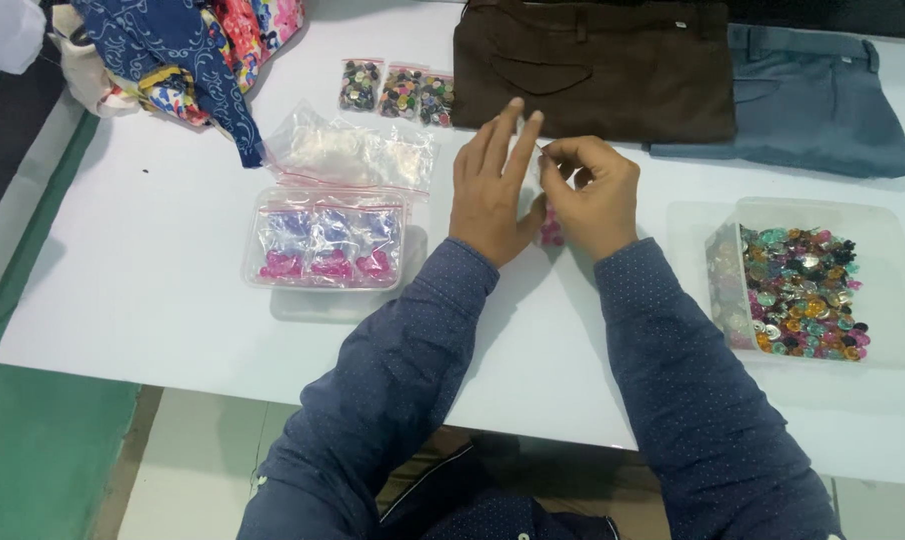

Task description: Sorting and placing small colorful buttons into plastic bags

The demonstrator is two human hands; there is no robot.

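Blue sleeves lead to both hands pinching a small bag of pink buttons.
Left hand point(490, 195) and right hand point(595, 195) hold the bag point(550, 228) upright above the white surface point(153, 260), fingertips at its top edge; sealing looks underway, needing a firm press along the strip.

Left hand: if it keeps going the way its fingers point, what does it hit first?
The left hand points up and away across the table. First in that line is probably the folded brown trousers, just past its fingertips; the height of the fingers above the table is unclear.
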